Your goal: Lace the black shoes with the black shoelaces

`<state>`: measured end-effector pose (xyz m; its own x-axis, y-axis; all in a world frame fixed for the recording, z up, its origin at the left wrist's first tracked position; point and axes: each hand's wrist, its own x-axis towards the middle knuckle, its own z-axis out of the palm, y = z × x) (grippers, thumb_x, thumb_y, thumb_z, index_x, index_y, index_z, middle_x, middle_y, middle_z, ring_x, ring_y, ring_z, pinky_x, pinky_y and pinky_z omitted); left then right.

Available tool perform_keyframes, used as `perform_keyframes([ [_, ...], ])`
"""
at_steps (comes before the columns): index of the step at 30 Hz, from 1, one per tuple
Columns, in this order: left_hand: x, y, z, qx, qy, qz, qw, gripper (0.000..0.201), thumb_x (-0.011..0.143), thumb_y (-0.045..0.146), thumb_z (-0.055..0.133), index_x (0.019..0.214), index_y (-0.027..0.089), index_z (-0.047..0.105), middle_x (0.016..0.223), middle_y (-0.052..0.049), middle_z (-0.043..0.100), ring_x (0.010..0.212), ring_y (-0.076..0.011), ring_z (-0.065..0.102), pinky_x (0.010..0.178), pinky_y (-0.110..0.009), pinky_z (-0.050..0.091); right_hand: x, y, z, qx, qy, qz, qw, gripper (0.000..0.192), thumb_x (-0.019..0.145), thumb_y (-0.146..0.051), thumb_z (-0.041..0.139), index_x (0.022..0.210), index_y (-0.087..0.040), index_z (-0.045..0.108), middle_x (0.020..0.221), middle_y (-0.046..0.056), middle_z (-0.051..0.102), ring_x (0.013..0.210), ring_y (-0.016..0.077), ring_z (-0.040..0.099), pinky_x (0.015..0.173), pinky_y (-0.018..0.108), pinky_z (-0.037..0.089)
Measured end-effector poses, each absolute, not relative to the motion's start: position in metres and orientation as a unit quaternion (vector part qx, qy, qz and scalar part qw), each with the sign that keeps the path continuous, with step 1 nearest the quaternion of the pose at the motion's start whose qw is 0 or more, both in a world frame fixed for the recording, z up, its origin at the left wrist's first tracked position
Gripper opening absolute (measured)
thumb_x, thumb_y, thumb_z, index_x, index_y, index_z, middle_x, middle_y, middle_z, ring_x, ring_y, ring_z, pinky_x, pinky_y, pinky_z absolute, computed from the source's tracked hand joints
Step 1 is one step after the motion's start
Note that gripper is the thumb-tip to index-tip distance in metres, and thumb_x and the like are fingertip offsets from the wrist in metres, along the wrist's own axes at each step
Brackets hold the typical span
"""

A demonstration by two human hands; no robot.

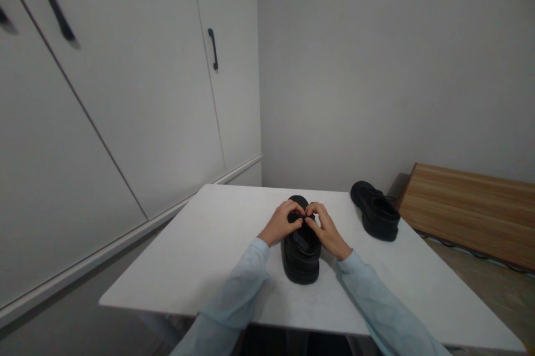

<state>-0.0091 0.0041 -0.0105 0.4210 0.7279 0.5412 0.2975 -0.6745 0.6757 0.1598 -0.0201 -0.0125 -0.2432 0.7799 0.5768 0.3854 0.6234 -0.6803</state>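
A black lace-up shoe (301, 267) stands on the white table in front of me, its toe pointing away and its heel towards me. Over its lacing, my left hand (284, 221) comes in from the left with thumb and fingers pinched on the shoelace. From the right, my right hand (325, 230) pinches the shoelace too, its fingertips close to the left hand's. The dark lace is hard to make out against the shoe, and the fingers cover part of it. A second black shoe (378, 216) with laces lies farther right, touched by neither hand.
Both shoes are on the white table (200, 255). Beyond it is a grey wall (376, 66). White cabinets (146, 94) with dark handles line the left side. A wood-grain board (472, 211) stands low beyond the table's right edge.
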Motion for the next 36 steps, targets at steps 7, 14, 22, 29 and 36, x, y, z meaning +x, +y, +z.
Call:
perform_keyframes([
  [7,-0.009,0.004,-0.010,0.799,0.323,0.440,0.255,0.007,0.073,0.022,0.059,0.075,0.017,0.055,0.079,-0.001,0.054,0.080,-0.0165,0.050,0.075,-0.028,0.040,0.157,-0.016,-0.016,-0.370,-0.735,0.220,0.524,0.004,0.079,-0.019,0.048,0.080,-0.022,0.045,0.084,0.002,0.050,0.084,0.0197,0.048,0.077,0.035,0.040],
  [14,-0.009,0.003,-0.009,0.787,0.320,0.444,0.285,0.010,0.070,0.014,0.056,0.080,0.017,0.056,0.080,0.000,0.054,0.079,-0.0151,0.050,0.074,-0.026,0.040,0.163,-0.017,-0.011,-0.384,-0.760,0.149,0.502,0.013,0.076,-0.018,0.056,0.085,-0.021,0.047,0.083,0.002,0.054,0.080,0.0194,0.051,0.075,0.035,0.041],
  [22,-0.009,0.003,-0.009,0.782,0.321,0.445,0.297,0.008,0.071,0.016,0.056,0.079,0.016,0.057,0.080,-0.001,0.056,0.080,-0.0157,0.052,0.075,-0.027,0.041,0.163,-0.021,-0.004,-0.377,-0.805,0.080,0.452,0.006,0.079,-0.017,0.054,0.081,-0.022,0.053,0.083,0.004,0.057,0.086,0.0224,0.051,0.077,0.037,0.039],
  [29,-0.009,0.002,-0.007,0.776,0.324,0.446,0.306,0.007,0.071,0.017,0.056,0.078,0.016,0.056,0.078,-0.001,0.055,0.078,-0.0154,0.050,0.074,-0.026,0.041,0.161,-0.023,-0.006,-0.384,-0.788,0.120,0.466,0.003,0.082,-0.020,0.052,0.082,-0.022,0.049,0.083,0.004,0.054,0.084,0.0221,0.049,0.077,0.037,0.039],
  [36,-0.009,0.002,-0.008,0.770,0.325,0.449,0.316,0.010,0.069,0.014,0.055,0.079,0.017,0.054,0.078,0.001,0.053,0.077,-0.0143,0.049,0.074,-0.025,0.039,0.159,-0.023,-0.011,-0.388,-0.757,0.194,0.488,0.003,0.084,-0.024,0.049,0.087,-0.022,0.048,0.089,0.004,0.052,0.088,0.0208,0.049,0.081,0.037,0.040],
])
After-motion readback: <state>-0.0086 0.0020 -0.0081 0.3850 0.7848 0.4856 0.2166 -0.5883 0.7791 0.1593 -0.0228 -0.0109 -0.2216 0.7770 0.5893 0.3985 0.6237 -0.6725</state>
